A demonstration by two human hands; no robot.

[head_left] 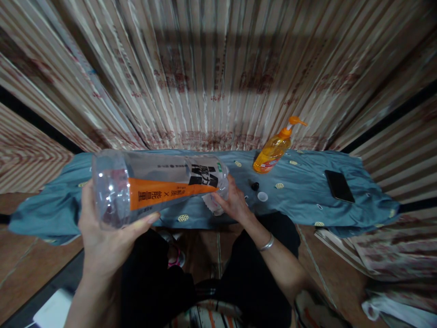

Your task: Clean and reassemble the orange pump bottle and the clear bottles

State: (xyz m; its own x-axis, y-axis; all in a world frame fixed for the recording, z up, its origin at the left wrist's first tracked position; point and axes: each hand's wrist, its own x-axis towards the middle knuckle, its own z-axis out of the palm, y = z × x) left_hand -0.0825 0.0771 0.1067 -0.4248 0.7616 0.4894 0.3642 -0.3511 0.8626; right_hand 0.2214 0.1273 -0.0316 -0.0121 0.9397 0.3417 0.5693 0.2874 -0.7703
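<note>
A large clear plastic bottle (160, 186) with an orange, black and grey label is held on its side above the cloth-covered surface. Its broad base points left and its narrower end points right. My left hand (105, 232) grips the base end from below, thumb along the underside. Around the narrower end, my right hand (234, 198) has its fingers closed. Just beneath that end lies a crumpled whitish, see-through item (213, 205), partly hidden. An orange pump bottle (273, 152) stands beyond my right hand. Nearer to that hand are a small black cap (255, 186) and a white round lid (262, 196).
The narrow surface has a blue-green cloth (303, 182) with yellow prints. A black phone (339, 186) lies at its right. Striped curtains (218, 82) hang close behind and at both sides. Below are my knees, and a white object (53, 310) is at the lower left.
</note>
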